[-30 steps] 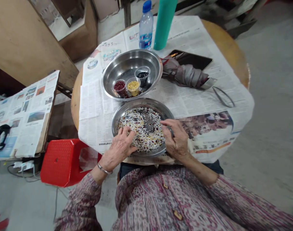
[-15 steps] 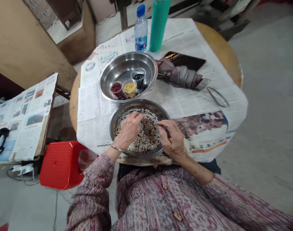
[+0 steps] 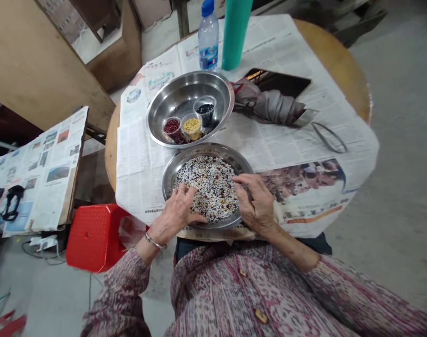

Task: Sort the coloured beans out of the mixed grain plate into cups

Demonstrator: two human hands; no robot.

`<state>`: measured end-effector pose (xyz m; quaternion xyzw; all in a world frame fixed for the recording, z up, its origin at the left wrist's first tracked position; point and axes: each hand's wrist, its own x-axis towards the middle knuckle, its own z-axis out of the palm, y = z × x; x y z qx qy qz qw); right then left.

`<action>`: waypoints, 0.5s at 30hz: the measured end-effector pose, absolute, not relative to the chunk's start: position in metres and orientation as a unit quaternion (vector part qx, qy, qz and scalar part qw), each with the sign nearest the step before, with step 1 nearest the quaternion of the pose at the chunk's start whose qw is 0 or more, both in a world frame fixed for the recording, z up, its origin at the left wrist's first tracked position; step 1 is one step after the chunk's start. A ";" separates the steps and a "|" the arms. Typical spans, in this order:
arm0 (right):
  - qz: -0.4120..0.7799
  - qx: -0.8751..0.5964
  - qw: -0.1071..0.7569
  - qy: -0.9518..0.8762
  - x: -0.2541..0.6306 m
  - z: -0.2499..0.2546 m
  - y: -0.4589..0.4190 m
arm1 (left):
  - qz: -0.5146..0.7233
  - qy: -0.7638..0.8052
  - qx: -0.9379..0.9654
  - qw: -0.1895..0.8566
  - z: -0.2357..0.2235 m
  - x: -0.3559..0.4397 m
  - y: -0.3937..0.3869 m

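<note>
Across the metal plate [image 3: 170, 174], the left hand [image 3: 174, 211] has been drawn back near-left, fingers parted; the right hand [image 3: 258, 206] is curled at the opposite rim, perhaps for steadying, its grip unclear; mixed grains [image 3: 213, 187] are contained inside.

bare newspaper [image 3: 136, 150] left of the bowls, open paper right of the near bowl [image 3: 169, 167], umbrella [image 3: 269, 106] and bottles [image 3: 208, 44] blocking beyond
</note>
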<state>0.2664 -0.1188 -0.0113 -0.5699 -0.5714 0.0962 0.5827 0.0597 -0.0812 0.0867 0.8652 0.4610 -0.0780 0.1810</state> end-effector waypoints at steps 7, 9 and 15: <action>0.090 -0.558 0.588 -0.579 0.267 -0.010 -0.119 | 0.044 0.456 0.847 0.269 0.057 0.099 -0.074; 0.094 -0.558 0.586 -0.580 0.267 -0.009 -0.119 | 0.089 0.440 0.853 0.268 0.051 0.114 -0.061; 0.098 -0.554 0.593 -0.576 0.267 -0.007 -0.118 | 0.173 0.430 0.867 0.184 0.061 0.113 -0.033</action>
